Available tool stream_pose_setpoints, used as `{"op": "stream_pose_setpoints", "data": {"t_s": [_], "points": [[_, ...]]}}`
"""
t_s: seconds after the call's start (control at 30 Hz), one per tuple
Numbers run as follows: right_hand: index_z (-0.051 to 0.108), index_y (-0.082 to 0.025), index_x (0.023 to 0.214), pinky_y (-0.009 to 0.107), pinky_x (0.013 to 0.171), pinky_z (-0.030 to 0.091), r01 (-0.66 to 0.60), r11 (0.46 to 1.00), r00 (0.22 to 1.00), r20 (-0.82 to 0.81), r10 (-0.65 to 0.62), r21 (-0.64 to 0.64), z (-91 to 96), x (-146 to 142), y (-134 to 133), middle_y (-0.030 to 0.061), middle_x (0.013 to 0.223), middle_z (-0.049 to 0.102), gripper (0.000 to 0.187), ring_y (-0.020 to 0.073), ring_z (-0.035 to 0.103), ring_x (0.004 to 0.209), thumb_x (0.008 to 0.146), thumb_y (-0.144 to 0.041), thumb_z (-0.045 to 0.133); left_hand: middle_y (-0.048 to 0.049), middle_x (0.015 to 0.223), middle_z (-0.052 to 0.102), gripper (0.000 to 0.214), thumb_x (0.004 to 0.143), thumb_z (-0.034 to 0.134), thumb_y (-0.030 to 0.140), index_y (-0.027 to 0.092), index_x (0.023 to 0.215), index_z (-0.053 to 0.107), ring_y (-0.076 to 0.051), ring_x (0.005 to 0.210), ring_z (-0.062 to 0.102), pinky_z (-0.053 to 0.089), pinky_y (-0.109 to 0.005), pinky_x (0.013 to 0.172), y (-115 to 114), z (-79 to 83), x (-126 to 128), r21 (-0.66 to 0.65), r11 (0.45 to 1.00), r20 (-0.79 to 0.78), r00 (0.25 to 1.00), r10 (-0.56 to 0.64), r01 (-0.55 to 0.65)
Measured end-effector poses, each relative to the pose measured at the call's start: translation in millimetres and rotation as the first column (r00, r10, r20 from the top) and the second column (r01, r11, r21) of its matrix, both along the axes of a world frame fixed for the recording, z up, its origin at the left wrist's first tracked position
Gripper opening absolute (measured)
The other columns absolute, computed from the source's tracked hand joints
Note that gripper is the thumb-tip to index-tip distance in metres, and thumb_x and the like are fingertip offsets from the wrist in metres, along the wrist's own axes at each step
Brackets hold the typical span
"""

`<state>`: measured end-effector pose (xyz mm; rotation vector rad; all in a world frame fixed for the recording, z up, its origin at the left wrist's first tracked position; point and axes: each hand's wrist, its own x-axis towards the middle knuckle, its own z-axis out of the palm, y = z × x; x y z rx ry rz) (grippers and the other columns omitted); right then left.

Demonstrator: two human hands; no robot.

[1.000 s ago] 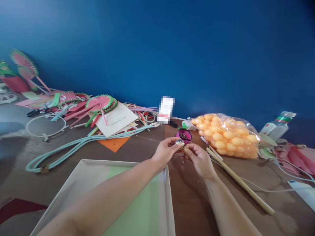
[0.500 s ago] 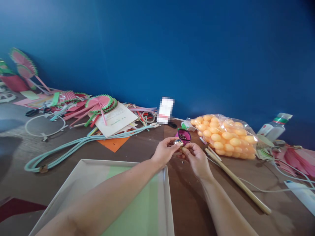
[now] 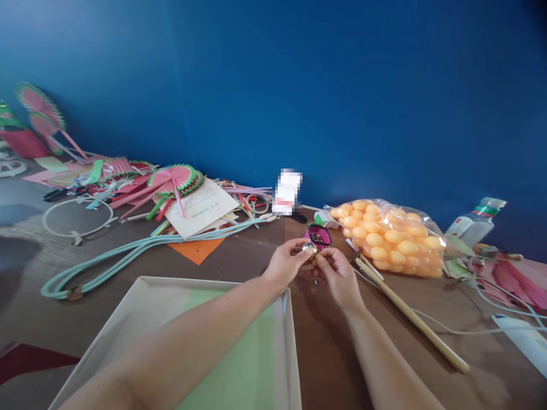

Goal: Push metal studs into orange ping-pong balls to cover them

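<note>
My left hand (image 3: 287, 263) pinches a small shiny gold-and-silver round piece (image 3: 309, 248) between thumb and fingers. Close against its right side, my right hand (image 3: 338, 273) has thumb and forefinger pressed together at the edge of that piece; whether it grips the piece or something tiny is too small to tell. Just behind the hands sits an open magenta pouch (image 3: 325, 236) with small dark bits inside. A tiny pale bit (image 3: 316, 282) lies on the brown table (image 3: 325, 341) below the fingers.
A shallow white tray (image 3: 293, 341) with a green sheet lies under my left forearm. To the right are a bag of orange balls (image 3: 393, 242), a wooden stick (image 3: 419, 319) and a bottle (image 3: 476, 222). Paper fans (image 3: 176, 181) and looped pale-blue tubing (image 3: 141, 250) are at left.
Both hands stay nearly in place around the shiny piece. My right hand has shifted very slightly left, and the whole view has moved a little.
</note>
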<state>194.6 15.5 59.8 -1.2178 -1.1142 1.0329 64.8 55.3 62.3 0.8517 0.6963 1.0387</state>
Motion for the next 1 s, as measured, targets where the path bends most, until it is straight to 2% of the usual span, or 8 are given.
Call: {"op": "stream_pose_setpoints", "data": {"t_s": [0.13, 0.37, 0.57, 0.7, 0.8, 0.9, 1.0], "points": [[0.054, -0.024, 0.091, 0.031, 0.059, 0.053, -0.024, 0.999, 0.997, -0.068, 0.026, 0.022, -2.7, 1, 0, -0.0027, 0.070, 0.059, 0.025, 0.0142, 0.058, 0.058, 0.077, -0.041, 0.067, -0.0077, 0.084, 0.066, 0.032, 0.071, 0.071, 0.023, 0.011, 0.100, 0.066, -0.012, 0.070, 0.062, 0.051, -0.028, 0.072, 0, 4.3, -1, -0.093, 0.994, 0.139, 0.989, -0.047, 0.060], [0.052, -0.024, 0.092, 0.028, 0.055, 0.050, -0.028, 0.999, 0.999, -0.034, 0.029, 0.031, -4.9, 1, -2, -0.0030, 0.067, 0.057, 0.024, 0.0135, 0.054, 0.055, 0.078, -0.037, 0.066, -0.0073, 0.082, 0.066, 0.018, 0.074, 0.069, 0.020, 0.010, 0.090, 0.068, -0.012, 0.072, 0.063, 0.052, -0.027, 0.076, 1, 8.4, -3, -0.192, 0.975, 0.246, 0.967, -0.061, 0.110], [0.053, -0.023, 0.088, 0.026, 0.048, 0.043, 0.122, 0.991, 0.992, 0.004, -0.123, 0.059, -6.6, 4, 0, -0.0036, 0.065, 0.056, 0.024, 0.0114, 0.047, 0.049, 0.075, -0.037, 0.066, -0.0077, 0.086, 0.067, 0.025, 0.072, 0.073, 0.030, 0.010, 0.086, 0.069, -0.012, 0.076, 0.062, 0.051, -0.026, 0.078, 2, 6.9, -3, -0.165, 0.980, 0.228, 0.971, -0.069, 0.108], [0.055, -0.022, 0.086, 0.025, 0.048, 0.042, 0.244, 0.965, 0.970, -0.014, -0.243, 0.099, -6.9, 11, 3, -0.0031, 0.064, 0.056, 0.023, 0.0106, 0.046, 0.049, 0.073, -0.036, 0.067, -0.0067, 0.089, 0.067, 0.032, 0.062, 0.080, 0.027, 0.012, 0.088, 0.069, -0.011, 0.075, 0.061, 0.050, -0.025, 0.079, 3, 3.4, -3, -0.135, 0.984, 0.173, 0.980, -0.095, 0.119], [0.055, -0.021, 0.085, 0.025, 0.048, 0.042, 0.306, 0.944, 0.952, -0.039, -0.304, 0.121, -6.6, 16, 5, -0.0027, 0.065, 0.057, 0.023, 0.0102, 0.045, 0.049, 0.071, -0.035, 0.069, -0.0069, 0.090, 0.066, 0.032, 0.061, 0.081, 0.026, 0.011, 0.087, 0.069, -0.010, 0.074, 0.061, 0.049, -0.025, 0.079, 3, 2.4, -2, -0.131, 0.985, 0.133, 0.987, -0.092, 0.109], [0.056, -0.021, 0.083, 0.025, 0.047, 0.041, 0.330, 0.936, 0.944, -0.014, -0.331, 0.124, -6.6, 20, 7, -0.0025, 0.065, 0.058, 0.022, 0.0101, 0.046, 0.048, 0.071, -0.035, 0.068, -0.0076, 0.090, 0.067, 0.030, 0.061, 0.080, 0.025, 0.010, 0.085, 0.070, -0.010, 0.073, 0.061, 0.049, -0.026, 0.080, 2, 4.1, -2, -0.127, 0.986, 0.108, 0.990, -0.093, 0.107], [0.058, -0.020, 0.083, 0.026, 0.045, 0.040, 0.267, 0.963, 0.953, 0.136, -0.269, 0.035, -7.0, 27, 8, -0.0010, 0.064, 0.060, 0.023, 0.0117, 0.048, 0.046, 0.071, -0.039, 0.066, -0.0077, 0.088, 0.067, 0.029, 0.062, 0.079, 0.026, 0.010, 0.085, 0.070, -0.011, 0.071, 0.061, 0.049, -0.028, 0.080, 0, 5.1, -2, -0.099, 0.990, 0.074, 0.993, -0.096, 0.103]]}}
